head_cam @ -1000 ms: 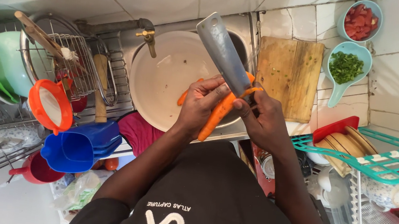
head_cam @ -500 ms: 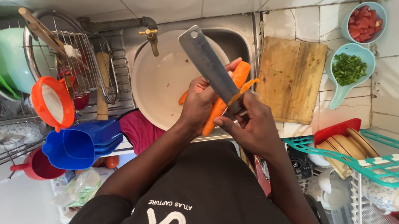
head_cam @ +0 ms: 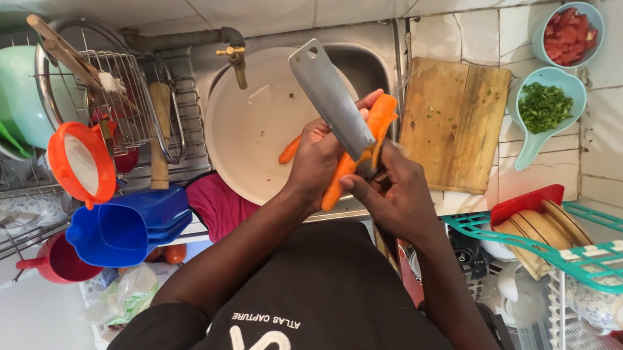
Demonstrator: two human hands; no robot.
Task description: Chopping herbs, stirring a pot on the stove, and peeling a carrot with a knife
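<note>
Right now the person's left hand (head_cam: 317,164) is clenched around a carrot (head_cam: 355,153), holding it above the near rim of a wide white basin (head_cam: 254,122) that sits in the sink under a brass tap (head_cam: 232,58). The right hand (head_cam: 398,195) is wrapped firmly around the handle of a cleaver (head_cam: 331,96), whose broad grey blade runs from the carrot toward ten o'clock, its edge laid against the orange flesh. A loose strip of carrot peel (head_cam: 290,150) hangs at nine o'clock from the left hand, over the basin.

To scrape well, the blade probably wants to stay nearly flat to the carrot, so that only skin comes away. The carrot is best turned a little between strokes, with the left fingers kept behind the edge's path. Strokes are safest directed away from the holding hand and kept over the basin, so that peelings drop into it.

At two o'clock from the hands lies a wooden cutting board (head_cam: 453,122), and beyond it at one o'clock stand a blue bowl of chopped green herbs (head_cam: 548,111) and a blue bowl of chopped tomato (head_cam: 568,28). At nine o'clock rest an orange strainer (head_cam: 82,163) and a wire rack (head_cam: 115,95).
</note>
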